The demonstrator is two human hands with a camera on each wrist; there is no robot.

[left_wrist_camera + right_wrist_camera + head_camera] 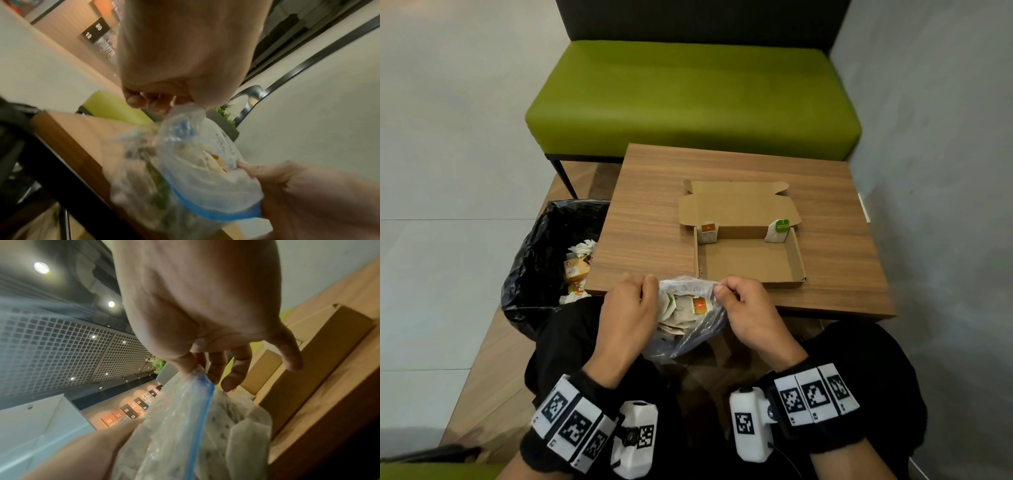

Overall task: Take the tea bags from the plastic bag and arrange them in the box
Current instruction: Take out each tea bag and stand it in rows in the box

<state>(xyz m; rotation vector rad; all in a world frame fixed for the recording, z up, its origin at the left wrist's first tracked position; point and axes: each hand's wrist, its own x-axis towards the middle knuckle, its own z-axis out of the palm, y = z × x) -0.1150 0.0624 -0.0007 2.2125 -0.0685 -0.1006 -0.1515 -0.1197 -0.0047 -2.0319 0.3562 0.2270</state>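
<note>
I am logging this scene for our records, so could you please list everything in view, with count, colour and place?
Plastic bag: one, clear with a blue zip strip, held over the lap at the table's near edge.
Tea bags in plastic bag: several, count unclear, whitish with red or green tags.
Box: one, brown cardboard, open, on the table.
Tea bags in box: two, red-tagged in the far left corner, green-tagged in the far right corner.
Table: one, wood.
Bin: one, black liner, left of table, holding rubbish.
Bench: one, green, behind table.
Left hand: grips the bag's mouth.
Right hand: pinches the bag's mouth.
</note>
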